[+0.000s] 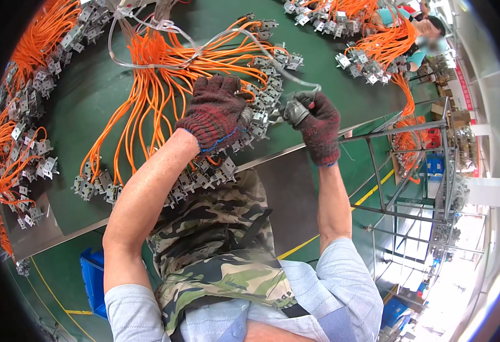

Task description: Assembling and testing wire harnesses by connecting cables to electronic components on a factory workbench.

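Observation:
My left hand [215, 111], in a dark red and black knit glove, is palm down over a fanned bundle of orange cables [161, 85]. Its fingers are together and bent downward; whatever lies under them is hidden. Small silvery metal connectors [204, 176] end the cables and form an arc around that hand. To the right, my right hand [318, 125], gloved alike, is closed around a dark grey tool [296, 111] of unclear kind. A clear hose [267, 54] runs over the cables to this hand. The tool's tip is close to the connectors but blurred.
The green-topped table [312, 57] has a metal front edge. More orange cable bundles lie at the left [42, 34] and far right [381, 48]. A person [426, 34] is beyond the far right bundle. A metal frame rack [412, 171] stands right; a blue bin [93, 279] is low left.

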The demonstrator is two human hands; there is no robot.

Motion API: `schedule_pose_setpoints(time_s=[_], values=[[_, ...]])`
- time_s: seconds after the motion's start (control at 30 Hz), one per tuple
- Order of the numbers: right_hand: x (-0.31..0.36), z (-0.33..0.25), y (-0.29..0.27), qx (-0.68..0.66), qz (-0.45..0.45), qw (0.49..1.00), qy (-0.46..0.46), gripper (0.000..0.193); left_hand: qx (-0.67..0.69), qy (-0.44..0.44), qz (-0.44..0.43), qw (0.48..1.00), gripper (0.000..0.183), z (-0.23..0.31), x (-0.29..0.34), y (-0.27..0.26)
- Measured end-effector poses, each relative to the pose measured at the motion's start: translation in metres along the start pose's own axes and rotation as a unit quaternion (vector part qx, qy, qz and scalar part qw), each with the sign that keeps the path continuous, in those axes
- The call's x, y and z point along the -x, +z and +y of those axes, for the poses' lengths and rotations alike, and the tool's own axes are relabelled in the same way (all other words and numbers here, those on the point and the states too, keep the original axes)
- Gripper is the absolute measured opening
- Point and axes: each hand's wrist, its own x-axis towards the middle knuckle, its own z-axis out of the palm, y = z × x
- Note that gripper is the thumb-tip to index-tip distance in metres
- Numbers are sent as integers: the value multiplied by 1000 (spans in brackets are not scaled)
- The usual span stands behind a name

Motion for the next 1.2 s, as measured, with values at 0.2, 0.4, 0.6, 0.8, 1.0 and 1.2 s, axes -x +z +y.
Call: schedule_pose_setpoints(time_s=[0.2,0.4,0.6,0.8,1.0,1.2], values=[[18,10,14,29,19,999,20,22,-1,-6,-41,999,41,0,-1,-2],[15,4,19,175,-20,983,-49,23,5,-4,-41,999,42,-1,-1,-2],[5,18,10,185,-61,973,-125,27,6,-2,-46,999,41,-1,-2,-1],[10,15,15,164,-35,965,-202,33,109,-15,-22,994,42,-4,4,-24],[53,40,31,-6,83,995,-49,34,154,-67,77,983,60,-22,66,-86],[51,37,49,-17,118,993,-24,32,-47,-145,83,985,84,-22,171,-106]])
